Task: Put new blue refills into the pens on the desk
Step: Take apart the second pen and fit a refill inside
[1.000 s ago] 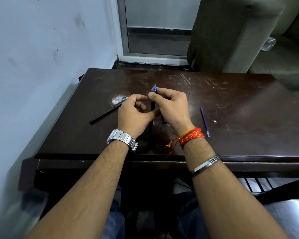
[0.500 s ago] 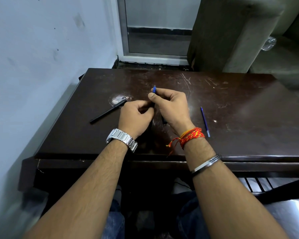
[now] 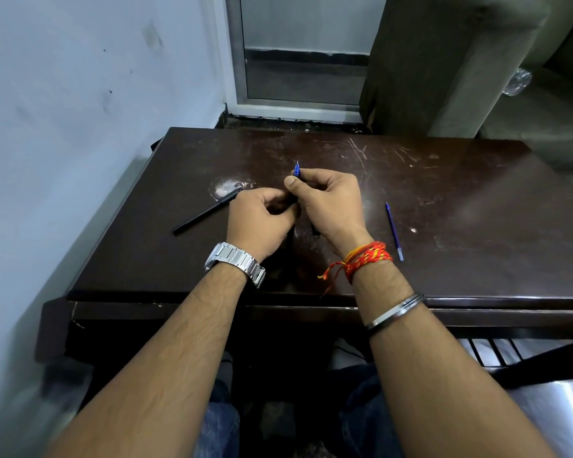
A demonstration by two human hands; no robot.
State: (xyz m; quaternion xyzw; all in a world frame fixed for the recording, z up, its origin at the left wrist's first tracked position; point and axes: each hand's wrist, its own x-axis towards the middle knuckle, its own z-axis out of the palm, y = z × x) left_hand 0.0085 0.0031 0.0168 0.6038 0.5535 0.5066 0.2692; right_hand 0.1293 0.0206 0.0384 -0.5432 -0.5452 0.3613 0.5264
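From the head camera, both hands meet over the middle of the dark brown scratched wooden table (image 3: 444, 206). The right hand (image 3: 331, 203) is curled closed, thumb pressed against the forefinger, pinching a thin blue refill (image 3: 297, 169) whose pointed tip sticks up just past the fingertips; the rest of the refill is hidden inside the grip. The left hand (image 3: 260, 219) is also closed into a loose fist, knuckles up, its fingers touching the right hand's thumb side. A dark, slim shape runs down between and below the two palms, probably a pen barrel, but which hand clamps it I cannot tell.

To the left of the left hand, a slim black pen (image 3: 207, 211) lies flat on the table, slanting away from the knuckles toward the near left; its far end sits just beside the left hand, over a pale scuffed patch in the finish. To the right of the right hand, well apart from it, a second thin blue refill with a clear end (image 3: 394, 231) lies alone on the table, pointing roughly away from the person.

A silver metal link watch (image 3: 235, 262) wraps the left wrist. The right wrist carries a red and orange braided thread band (image 3: 366, 257), with a plain steel bangle (image 3: 394, 310) further up the forearm.
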